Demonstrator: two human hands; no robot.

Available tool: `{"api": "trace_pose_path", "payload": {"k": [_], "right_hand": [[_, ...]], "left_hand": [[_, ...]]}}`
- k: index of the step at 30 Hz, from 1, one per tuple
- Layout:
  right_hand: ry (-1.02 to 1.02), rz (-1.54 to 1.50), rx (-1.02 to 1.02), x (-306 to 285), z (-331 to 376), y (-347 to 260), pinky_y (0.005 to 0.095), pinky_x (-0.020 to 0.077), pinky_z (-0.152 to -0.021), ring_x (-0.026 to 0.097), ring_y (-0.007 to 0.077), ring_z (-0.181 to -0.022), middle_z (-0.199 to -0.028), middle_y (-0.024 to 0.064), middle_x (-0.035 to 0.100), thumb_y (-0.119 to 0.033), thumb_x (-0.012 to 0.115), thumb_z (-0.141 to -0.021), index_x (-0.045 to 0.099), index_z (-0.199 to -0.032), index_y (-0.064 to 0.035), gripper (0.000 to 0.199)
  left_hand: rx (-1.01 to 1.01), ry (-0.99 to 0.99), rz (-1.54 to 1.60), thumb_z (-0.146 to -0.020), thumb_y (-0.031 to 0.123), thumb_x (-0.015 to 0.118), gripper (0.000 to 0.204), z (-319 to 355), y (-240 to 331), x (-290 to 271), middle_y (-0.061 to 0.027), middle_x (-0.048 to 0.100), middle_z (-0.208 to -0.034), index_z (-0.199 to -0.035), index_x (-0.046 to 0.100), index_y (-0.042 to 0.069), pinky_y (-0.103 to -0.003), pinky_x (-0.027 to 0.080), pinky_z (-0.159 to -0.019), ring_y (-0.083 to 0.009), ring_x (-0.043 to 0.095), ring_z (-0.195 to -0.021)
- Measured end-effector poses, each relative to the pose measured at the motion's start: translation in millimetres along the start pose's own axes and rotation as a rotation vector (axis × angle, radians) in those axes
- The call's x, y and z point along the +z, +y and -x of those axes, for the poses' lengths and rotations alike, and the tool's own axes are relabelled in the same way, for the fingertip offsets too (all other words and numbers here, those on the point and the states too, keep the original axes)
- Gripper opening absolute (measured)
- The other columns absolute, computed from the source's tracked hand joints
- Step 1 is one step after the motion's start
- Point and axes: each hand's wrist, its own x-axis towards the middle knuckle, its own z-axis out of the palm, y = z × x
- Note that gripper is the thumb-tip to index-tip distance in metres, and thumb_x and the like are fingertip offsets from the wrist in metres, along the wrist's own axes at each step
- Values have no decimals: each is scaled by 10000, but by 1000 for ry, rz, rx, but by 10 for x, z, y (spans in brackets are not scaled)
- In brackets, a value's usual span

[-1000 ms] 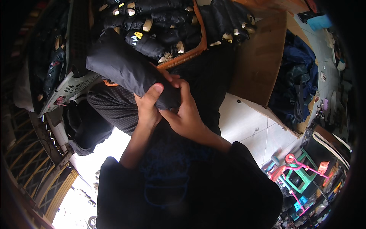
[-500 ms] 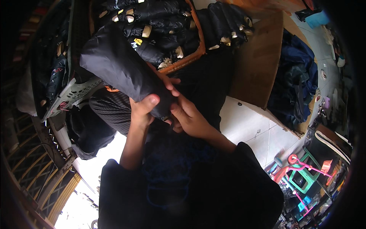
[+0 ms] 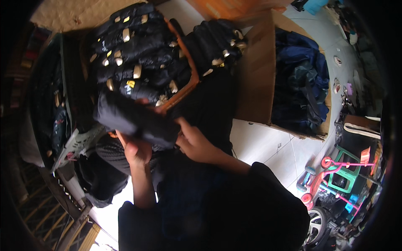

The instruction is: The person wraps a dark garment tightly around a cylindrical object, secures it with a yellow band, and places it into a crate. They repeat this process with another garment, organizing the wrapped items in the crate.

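A plump, smooth black fabric roll point(image 3: 134, 119) lies slantwise across both my hands, above my lap. My left hand point(image 3: 138, 151) is under and around its near side, thumb up along the cloth; most of its fingers are hidden behind the roll. At the right end, the fingers of my right hand point(image 3: 197, 144) are closed on the fabric. Just beyond is an orange-rimmed crate point(image 3: 182, 93) filled with rows of black fabric bundles point(image 3: 134, 48), several with cream-coloured tabs or ends. More such black bundles point(image 3: 211, 42) lie against the crate's right side.
To the right stands an open cardboard box point(image 3: 256, 79) holding dark blue cloth point(image 3: 299, 71). A dark container with a pale perforated edge point(image 3: 69, 154) is at my left. Black cloth point(image 3: 98, 180) lies below it. A green stool point(image 3: 343, 169) and pink ride-on toy point(image 3: 320, 182) are at lower right.
The roll has tipped flatter and come down toward my lap, its far end lower. My right hand has shifted to its right end. The view has turned, moving the crate and box leftward.
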Motion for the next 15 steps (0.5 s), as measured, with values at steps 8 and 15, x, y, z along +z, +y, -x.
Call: {"api": "trace_pose_path", "payload": {"k": [8, 15], "right_hand": [[99, -413, 29, -228, -80, 203, 283, 544, -600, 682, 198, -726, -937, 113, 636, -157, 685, -902, 338, -1387, 24, 622], [447, -152, 144, -868, -885, 145, 299, 505, -479, 672, 185, -613, -815, 175, 648, -360, 636, -937, 431, -1320, 67, 609]], "left_hand": [[-197, 157, -16, -824, 252, 737, 648, -322, -315, 81, -171, 595, -974, -1292, 367, -3, -421, 559, -816, -302, 659, -898], [2, -93, -857, -973, 244, 558, 478, -606, -931, -187, -181, 509, -1345, -1367, 428, 6, -413, 374, -1046, -311, 466, -1260]]}}
